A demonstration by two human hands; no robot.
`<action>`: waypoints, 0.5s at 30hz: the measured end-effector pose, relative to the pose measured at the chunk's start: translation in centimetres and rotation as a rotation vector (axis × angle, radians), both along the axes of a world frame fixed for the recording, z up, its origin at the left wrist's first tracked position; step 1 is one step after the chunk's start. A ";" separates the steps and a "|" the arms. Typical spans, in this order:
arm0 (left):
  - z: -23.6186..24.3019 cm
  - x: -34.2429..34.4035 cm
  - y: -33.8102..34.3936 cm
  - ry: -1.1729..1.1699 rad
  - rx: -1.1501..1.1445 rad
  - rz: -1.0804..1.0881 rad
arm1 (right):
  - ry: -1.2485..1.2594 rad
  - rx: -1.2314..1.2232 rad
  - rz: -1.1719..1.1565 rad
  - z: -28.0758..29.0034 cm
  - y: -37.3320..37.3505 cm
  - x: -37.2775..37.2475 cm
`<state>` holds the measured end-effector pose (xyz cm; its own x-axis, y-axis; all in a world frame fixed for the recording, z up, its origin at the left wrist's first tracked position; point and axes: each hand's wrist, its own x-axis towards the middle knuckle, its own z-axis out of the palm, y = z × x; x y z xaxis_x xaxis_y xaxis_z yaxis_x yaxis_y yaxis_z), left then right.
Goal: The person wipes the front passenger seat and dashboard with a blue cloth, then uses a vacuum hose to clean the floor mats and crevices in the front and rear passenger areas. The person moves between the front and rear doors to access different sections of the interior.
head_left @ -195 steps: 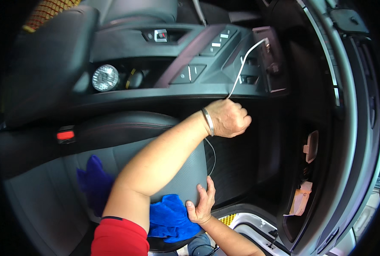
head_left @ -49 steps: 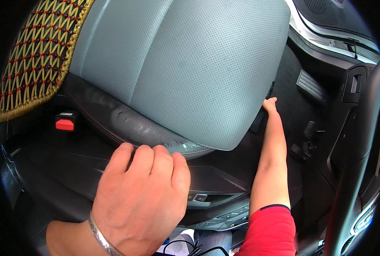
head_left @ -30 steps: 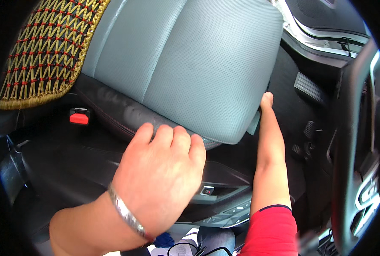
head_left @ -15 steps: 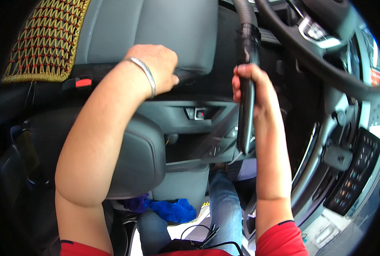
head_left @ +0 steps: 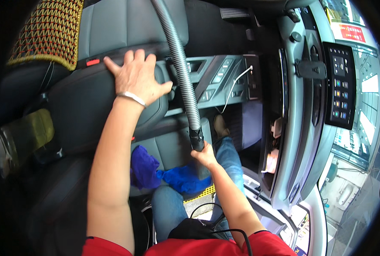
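Observation:
My left hand (head_left: 136, 77) lies with its fingers spread on the black padded armrest (head_left: 100, 102) between the two car seats; a silver bangle circles that wrist. Closer to me, my right hand (head_left: 205, 154) grips the black handle of a vacuum hose (head_left: 197, 138). From there the ribbed grey hose (head_left: 179, 59) runs up and away across the centre console. Beyond the grip, a dark nozzle end (head_left: 202, 169) points down at the near grey seat, partly hidden and blurred. A blue cloth (head_left: 183, 179) and a purple cloth (head_left: 144, 168) lie on that seat.
A woven seat cover (head_left: 49, 32) and a red buckle (head_left: 92, 62) are at the far left. A white cable (head_left: 232, 89) crosses the console (head_left: 217, 96). The dashboard (head_left: 299, 141) with a lit screen (head_left: 340, 85) stands at right. My legs are near the seat edge.
The view has shifted toward the near seat. My right hand has brought the vacuum handle from the far side to the near seat. My left hand has spread out onto the armrest.

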<state>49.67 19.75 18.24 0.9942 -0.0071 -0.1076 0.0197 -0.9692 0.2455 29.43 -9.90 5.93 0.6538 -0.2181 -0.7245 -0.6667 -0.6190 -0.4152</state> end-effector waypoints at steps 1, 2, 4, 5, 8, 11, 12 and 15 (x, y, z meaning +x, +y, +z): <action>-0.5 -0.2 0.3 -0.038 -0.018 -0.014 | -0.030 0.079 -0.025 -0.7 -0.1 -0.7; -1.0 -0.1 0.5 -0.017 -0.018 -0.028 | -0.020 0.163 -0.053 -1.2 -0.1 -1.3; -1.6 0.3 0.7 0.009 -0.022 -0.042 | -0.064 0.108 0.000 -1.4 -0.9 -2.0; -1.8 0.4 0.6 0.002 0.025 -0.041 | -0.066 0.035 0.044 -1.1 -1.6 -2.3; -1.8 0.0 0.4 -0.061 0.065 -0.042 | -0.154 -0.031 0.074 0.7 -5.1 -3.1; -2.2 -0.2 0.3 -0.144 0.162 -0.072 | -0.129 0.010 0.002 3.3 -8.6 -4.3; -2.4 -0.1 0.4 -0.144 0.168 -0.077 | -0.150 0.107 -0.017 4.0 -9.3 -5.1; -3.1 0.0 0.4 -0.138 0.183 -0.084 | -0.012 -0.166 0.034 4.7 -10.0 -7.7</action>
<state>49.67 20.16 15.13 0.9963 -0.0830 0.0217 -0.0842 -0.9946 0.0608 21.71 -19.94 10.62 0.6709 -0.3118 -0.6728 -0.6400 -0.7016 -0.3131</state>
